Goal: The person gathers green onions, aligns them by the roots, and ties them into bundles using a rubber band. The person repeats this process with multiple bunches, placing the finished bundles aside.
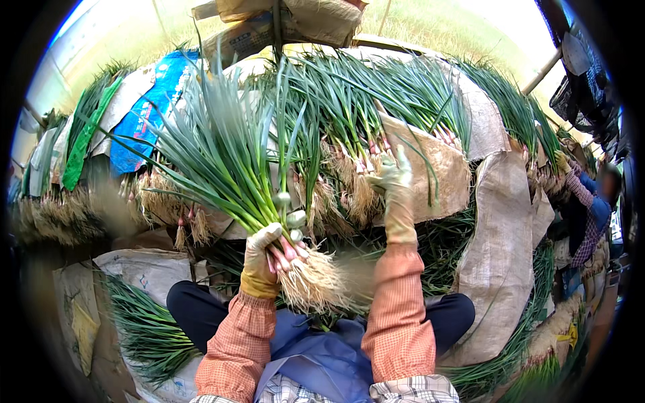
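A bunch of green garlic (pixel 252 186) is gripped in my gloved left hand (pixel 264 252), just below the leaves and above the bulbs. Its flat leaves fan up and to the left, slightly blurred at the tips. The pinkish bulbs and pale, stringy roots (pixel 315 282) hang towards my lap. My gloved right hand (pixel 393 174) is raised with fingers apart and nothing seen in it. It is beside the bulbs and roots of a heap of green garlic (pixel 347 111) lying on the raised bench. Whether its fingers touch the plants, I cannot tell.
A stiff beige sack piece (pixel 428 171) lies right of my right hand. A blue printed sack (pixel 151 116) covers plants at left. More green garlic (pixel 146 322) lies on a white sack by my left knee. At far right, another person (pixel 589 211) reaches to the bench.
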Tool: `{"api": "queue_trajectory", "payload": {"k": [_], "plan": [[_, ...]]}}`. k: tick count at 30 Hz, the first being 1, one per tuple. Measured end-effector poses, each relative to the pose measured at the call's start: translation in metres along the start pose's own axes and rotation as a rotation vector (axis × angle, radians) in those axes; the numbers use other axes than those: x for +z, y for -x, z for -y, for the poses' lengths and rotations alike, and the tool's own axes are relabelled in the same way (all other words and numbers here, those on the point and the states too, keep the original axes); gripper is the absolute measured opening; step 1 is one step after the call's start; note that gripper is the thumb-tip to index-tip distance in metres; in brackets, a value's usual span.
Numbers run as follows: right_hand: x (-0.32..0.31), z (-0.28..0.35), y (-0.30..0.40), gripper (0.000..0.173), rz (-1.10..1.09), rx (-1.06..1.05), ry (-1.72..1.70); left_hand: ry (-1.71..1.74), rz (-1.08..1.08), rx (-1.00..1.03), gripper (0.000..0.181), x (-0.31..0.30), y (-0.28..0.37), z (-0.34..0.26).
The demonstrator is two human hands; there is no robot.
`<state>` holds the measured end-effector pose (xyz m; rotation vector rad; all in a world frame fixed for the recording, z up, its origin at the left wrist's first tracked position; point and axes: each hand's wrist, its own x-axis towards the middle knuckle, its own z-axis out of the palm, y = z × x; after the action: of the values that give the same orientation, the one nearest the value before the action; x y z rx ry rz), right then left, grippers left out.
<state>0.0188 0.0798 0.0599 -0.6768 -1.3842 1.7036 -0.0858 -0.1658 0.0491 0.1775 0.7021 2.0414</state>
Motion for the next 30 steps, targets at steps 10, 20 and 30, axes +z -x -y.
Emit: {"api": "queue_trajectory", "payload": {"k": [10,20,30], "plan": [[0.0,-0.038,0.034,0.016,0.388,0.423,0.22,0.049,0.005,-0.044,0.043,-0.031,-0.03,0.041],[-0.032,-0.085,0.067,0.033,0.794,0.379,0.512,-0.111,-0.031,-0.095,0.033,-0.022,-0.046,0.07],[0.041,-0.049,0.037,0.034,0.417,0.049,1.101,-0.216,-0.064,-0.09,0.015,-0.014,-0.026,0.08]]}}
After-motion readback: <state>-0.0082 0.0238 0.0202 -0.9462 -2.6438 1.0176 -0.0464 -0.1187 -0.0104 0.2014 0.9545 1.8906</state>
